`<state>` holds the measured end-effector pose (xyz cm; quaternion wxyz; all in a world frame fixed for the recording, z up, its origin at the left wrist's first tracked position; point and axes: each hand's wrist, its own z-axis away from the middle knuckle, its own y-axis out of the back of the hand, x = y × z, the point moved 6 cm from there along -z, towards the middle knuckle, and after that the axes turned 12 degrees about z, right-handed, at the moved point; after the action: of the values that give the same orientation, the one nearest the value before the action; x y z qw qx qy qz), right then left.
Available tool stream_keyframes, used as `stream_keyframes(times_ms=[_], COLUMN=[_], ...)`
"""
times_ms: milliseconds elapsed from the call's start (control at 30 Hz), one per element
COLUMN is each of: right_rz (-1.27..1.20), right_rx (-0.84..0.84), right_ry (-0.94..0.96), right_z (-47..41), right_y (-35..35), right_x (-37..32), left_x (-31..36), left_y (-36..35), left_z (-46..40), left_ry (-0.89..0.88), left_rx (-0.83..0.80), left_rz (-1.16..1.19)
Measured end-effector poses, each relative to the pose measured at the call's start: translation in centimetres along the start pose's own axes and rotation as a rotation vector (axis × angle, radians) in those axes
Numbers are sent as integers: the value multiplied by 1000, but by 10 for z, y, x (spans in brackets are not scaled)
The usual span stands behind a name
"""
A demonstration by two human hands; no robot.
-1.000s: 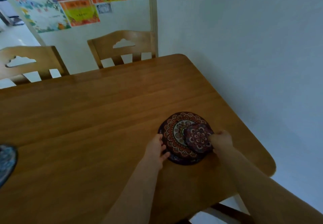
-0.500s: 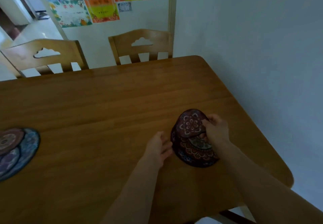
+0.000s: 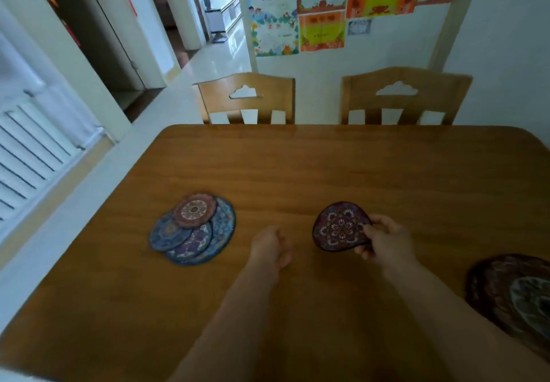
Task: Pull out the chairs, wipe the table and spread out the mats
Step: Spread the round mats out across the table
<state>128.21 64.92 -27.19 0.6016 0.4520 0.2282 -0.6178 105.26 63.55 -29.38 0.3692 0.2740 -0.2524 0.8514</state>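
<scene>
- Right hand [image 3: 385, 240], about centre-right of the view, pinching a small dark maroon round patterned mat [image 3: 339, 226] at its 3 o'clock edge; thumb on top, fingers curled beneath, mat tilted up off the brown wooden table [image 3: 327, 161].
- Left hand [image 3: 269, 247] just beside it at 9 o'clock, loosely curled, nothing in its grip, low over the tabletop; touching the wood or not, cannot tell.
- Further out at 9 o'clock, well apart from both hands: an overlapping pile of blue round patterned mats [image 3: 193, 238], topped by a small reddish-brown round mat [image 3: 195, 210] at the pile's 12 o'clock.
- At 4 o'clock, cut by the frame edge: a large dark red round mat [image 3: 491, 286] with a greyish mat [image 3: 532, 298] lying on it.
- At 12 o'clock, behind the far table edge: two light wooden chairs [image 3: 247, 100] with cloud-shaped cut-outs, backs close against the table.
- Above the chairs, colourful paper posters [image 3: 321, 9] on the white wall.
- At 10 o'clock, a white slatted radiator [image 3: 26, 146] and an open doorway.
</scene>
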Motion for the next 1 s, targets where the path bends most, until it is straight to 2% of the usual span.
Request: stream_keyframes(times_ms=[100,267,367,467,667,800,933,1000], right_rz=[16,40,26,29,40,37,4,-17], right_rx=[-47,-74,-88,-98,-122,-137,-139,-130], right_ry=[-11,-25,-23,-24,-10,-3,-11,-30], right_z=[-2,-13,-17,-22,-41,-61,-82,-97], right_y=[-55,-126,-151,-166,-185,-195,-201,-202], right_x=[-10,-22,-28,-32,-46,-58,-69,-74], left_x=[45,109,138,154,164,168,182,189], left_y=[43,109,140,150,150,144,118,99], left_z=[-31,-87,-110,-126,-144,-164,-179,-189], left_ry=[-38,-235,-360,-357,-381,-414,-502,-483], left_rx=[53,213,409,495,467,425,293,208], left_rz=[-10,-80,-279,-486,-810,-856,-786,-621])
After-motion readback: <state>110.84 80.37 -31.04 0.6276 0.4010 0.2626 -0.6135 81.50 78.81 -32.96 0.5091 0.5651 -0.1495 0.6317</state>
